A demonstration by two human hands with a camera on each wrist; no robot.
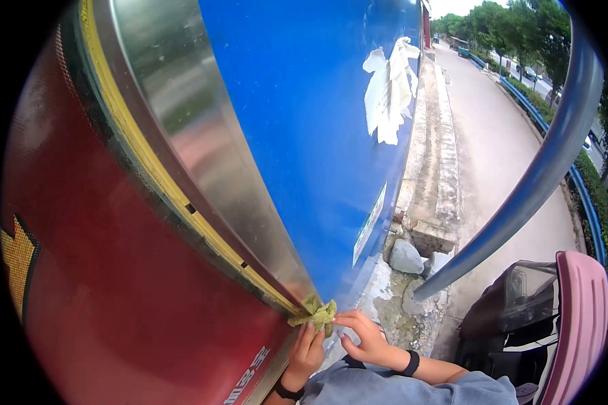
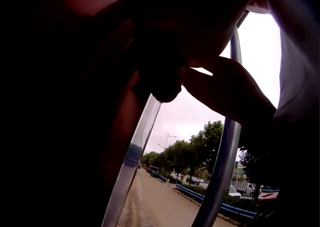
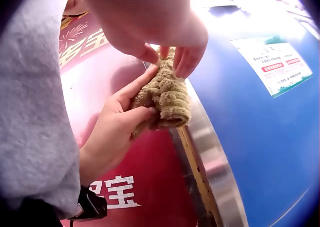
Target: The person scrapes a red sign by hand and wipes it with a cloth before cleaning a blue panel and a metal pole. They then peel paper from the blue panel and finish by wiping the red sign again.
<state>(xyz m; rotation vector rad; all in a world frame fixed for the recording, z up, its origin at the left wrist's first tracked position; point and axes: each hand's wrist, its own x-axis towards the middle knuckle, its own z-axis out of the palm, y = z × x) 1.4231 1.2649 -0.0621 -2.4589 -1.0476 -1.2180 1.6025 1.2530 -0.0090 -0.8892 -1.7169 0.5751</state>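
A yellow-green, ribbed cloth (image 1: 321,315) is bunched against the metal edge strip between a red panel and a blue panel. In the right wrist view the left hand (image 3: 112,129) grips the folded cloth (image 3: 172,94) from the left, thumb and fingers around it. The right hand (image 3: 167,29) pinches its upper end with curled fingers. Seen from the head, the left hand (image 1: 306,349) is below the cloth and the right hand (image 1: 368,339) at its right side. The left wrist view is mostly dark, with the cloth (image 2: 167,91) a shadowed shape.
Torn white paper (image 1: 388,91) and a printed notice (image 1: 369,226) are stuck on the blue panel (image 1: 304,135). A curved metal pole (image 1: 520,202) stands at the right, near stones (image 1: 406,256) and a vehicle with a pink part (image 1: 583,324). Behind runs a road (image 1: 483,121).
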